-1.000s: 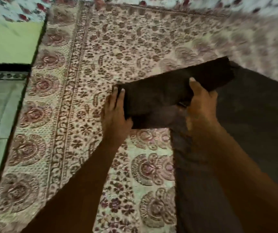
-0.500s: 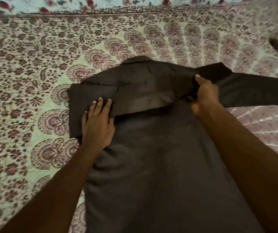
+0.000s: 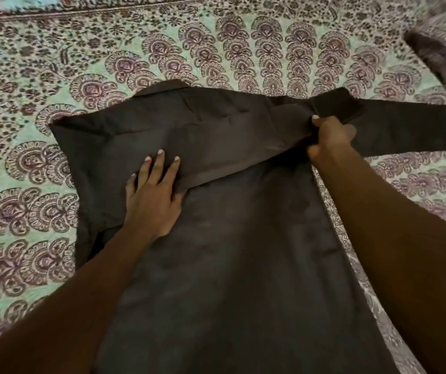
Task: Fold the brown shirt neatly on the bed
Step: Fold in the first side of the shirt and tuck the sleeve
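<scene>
Brown shirt (image 3: pixel 243 252) flat; sleeve folded across

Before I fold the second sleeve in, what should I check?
1. Left hand flat on the folded sleeve: ok.
2. Right hand grips the folded sleeve near its cuff: ok.
3. Folded sleeve smooth: not ok, creases show.
4. Outstretched sleeve lies flat on the bedspread: ok.
5. Brown shirt hem straight: cannot tell, out of frame.
</scene>
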Motion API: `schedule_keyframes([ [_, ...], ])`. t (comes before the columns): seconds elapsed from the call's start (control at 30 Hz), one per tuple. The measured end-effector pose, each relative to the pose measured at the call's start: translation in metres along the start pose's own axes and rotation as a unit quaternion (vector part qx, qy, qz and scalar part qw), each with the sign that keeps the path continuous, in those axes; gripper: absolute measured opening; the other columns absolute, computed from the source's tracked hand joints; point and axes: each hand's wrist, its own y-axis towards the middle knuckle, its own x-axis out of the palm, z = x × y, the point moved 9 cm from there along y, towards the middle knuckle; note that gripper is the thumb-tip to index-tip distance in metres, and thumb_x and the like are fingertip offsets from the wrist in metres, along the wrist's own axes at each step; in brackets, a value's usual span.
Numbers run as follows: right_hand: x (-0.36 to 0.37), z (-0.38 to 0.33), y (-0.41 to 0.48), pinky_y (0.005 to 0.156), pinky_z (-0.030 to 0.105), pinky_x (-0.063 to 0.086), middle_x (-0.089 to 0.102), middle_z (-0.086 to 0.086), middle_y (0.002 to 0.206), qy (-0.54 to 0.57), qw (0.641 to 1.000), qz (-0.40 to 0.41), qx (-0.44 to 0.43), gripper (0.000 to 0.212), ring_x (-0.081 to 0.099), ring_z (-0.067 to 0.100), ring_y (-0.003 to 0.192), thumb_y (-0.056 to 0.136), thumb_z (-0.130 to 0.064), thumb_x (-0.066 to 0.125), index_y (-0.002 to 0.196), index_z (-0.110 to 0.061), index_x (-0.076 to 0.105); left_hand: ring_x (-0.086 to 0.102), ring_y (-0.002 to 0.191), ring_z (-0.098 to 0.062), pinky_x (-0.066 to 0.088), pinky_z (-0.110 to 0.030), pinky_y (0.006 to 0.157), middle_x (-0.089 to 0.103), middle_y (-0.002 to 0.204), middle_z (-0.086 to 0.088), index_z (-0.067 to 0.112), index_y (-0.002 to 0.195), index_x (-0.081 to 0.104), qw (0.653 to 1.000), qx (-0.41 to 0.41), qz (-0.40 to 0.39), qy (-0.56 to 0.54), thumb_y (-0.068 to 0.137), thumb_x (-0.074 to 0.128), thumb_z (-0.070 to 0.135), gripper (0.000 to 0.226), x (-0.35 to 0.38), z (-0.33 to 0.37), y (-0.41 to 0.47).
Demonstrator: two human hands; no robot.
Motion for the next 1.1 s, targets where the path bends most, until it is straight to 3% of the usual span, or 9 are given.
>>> schedule_keyframes([
  [0.2,-0.028,-0.014,0.023,0.099,0.047,0.057,0.059,0.003,0.094,-0.042,0.997,0.058,-0.02,0.05,0.063,0.018,0.083,0.091,0.01,0.06,0.135,-0.01,0.047,0.007,0.161,-0.028,0.019,-0.06,0.124,0.004,0.175,-0.001,0.034,0.164,0.021,0.999,0.029,0.012,0.012,0.102,0.044,0.048,0.067,0.008,0.028,0.014],
  [0.3,-0.039,-0.023,0.023,0.101,0.041,0.055,0.065,0.011,0.123,-0.127,0.986,0.095,-0.055,0.049,0.065,0.025,0.104,0.092,-0.001,0.064,0.137,-0.008,0.048,0.007,0.16,-0.03,0.019,-0.06,0.123,0.002,0.175,0.001,0.034,0.164,0.021,0.999,0.027,0.016,0.019,0.102,0.048,0.046,0.069,0.011,0.035,0.016],
  [0.43,-0.027,-0.043,-0.008,0.12,0.043,0.031,0.021,0.027,0.161,-0.436,0.853,0.125,-0.259,0.089,0.032,0.044,0.144,0.086,-0.017,0.063,0.16,-0.001,0.017,0.006,0.16,-0.03,0.02,-0.059,0.123,0.001,0.175,0.003,0.033,0.164,0.02,0.998,0.055,0.011,0.031,0.103,0.046,0.044,0.068,0.016,0.049,0.022],
  [0.5,-0.003,-0.034,-0.032,0.121,0.049,0.026,0.023,0.027,0.162,-0.515,0.749,0.057,-0.412,0.082,0.027,0.047,0.146,0.087,-0.029,0.061,0.158,-0.005,0.029,0.006,0.16,-0.03,0.021,-0.058,0.124,0.003,0.175,0.003,0.033,0.164,0.019,0.997,0.07,0.01,0.032,0.104,0.041,0.046,0.065,0.017,0.056,0.024],
  [0.57,0.024,-0.002,-0.04,0.121,0.051,0.027,0.034,0.021,0.161,-0.567,0.66,-0.093,-0.485,0.061,0.031,0.047,0.145,0.094,-0.042,0.055,0.148,-0.014,0.051,0.006,0.16,-0.03,0.021,-0.058,0.124,0.004,0.175,0.004,0.033,0.165,0.018,0.997,0.076,0.008,0.032,0.105,0.038,0.046,0.064,0.02,0.063,0.027],
  [0.67,0.04,0.046,-0.029,0.125,0.054,0.022,0.029,0.015,0.167,-0.622,0.626,-0.283,-0.375,0.06,0.021,0.039,0.154,0.1,-0.061,0.043,0.152,-0.03,0.048,0.003,0.161,-0.028,0.018,-0.056,0.125,0.001,0.175,0.005,0.034,0.165,0.015,0.997,0.071,0.004,0.029,0.105,0.037,0.044,0.065,0.023,0.069,0.032],
  [0.9,0.041,0.017,0.011,0.125,0.059,0.01,0.013,0.013,0.172,-0.709,0.609,-0.219,-0.28,0.071,0.008,0.037,0.158,0.102,-0.067,0.033,0.161,-0.027,0.03,0.0,0.161,-0.024,0.007,-0.052,0.129,-0.002,0.175,0.005,0.037,0.165,0.012,0.998,0.062,-0.011,0.002,0.096,0.049,0.062,0.082,0.014,0.078,0.031],
  [1.0,0.052,0.022,-0.013,0.126,0.058,0.007,0.009,0.016,0.172,-0.726,0.558,-0.229,-0.332,0.077,0.004,0.042,0.157,0.101,-0.069,0.032,0.163,-0.024,0.024,0.008,0.161,-0.026,0.009,-0.054,0.127,0.009,0.175,-0.001,0.034,0.164,0.021,0.998,0.022,0.056,0.022,0.091,0.038,0.069,0.082,0.001,0.068,0.014],
  [1.1,0.072,0.057,-0.066,0.127,0.056,0.011,0.008,0.01,0.173,-0.705,0.458,-0.348,-0.416,0.072,0.004,0.034,0.159,0.103,-0.064,0.034,0.164,-0.027,0.021,0.005,0.161,-0.026,0.011,-0.055,0.129,0.008,0.175,0.001,0.033,0.164,0.022,0.999,0.015,0.031,-0.009,0.091,0.026,0.074,0.083,0.013,0.054,0.006],
])
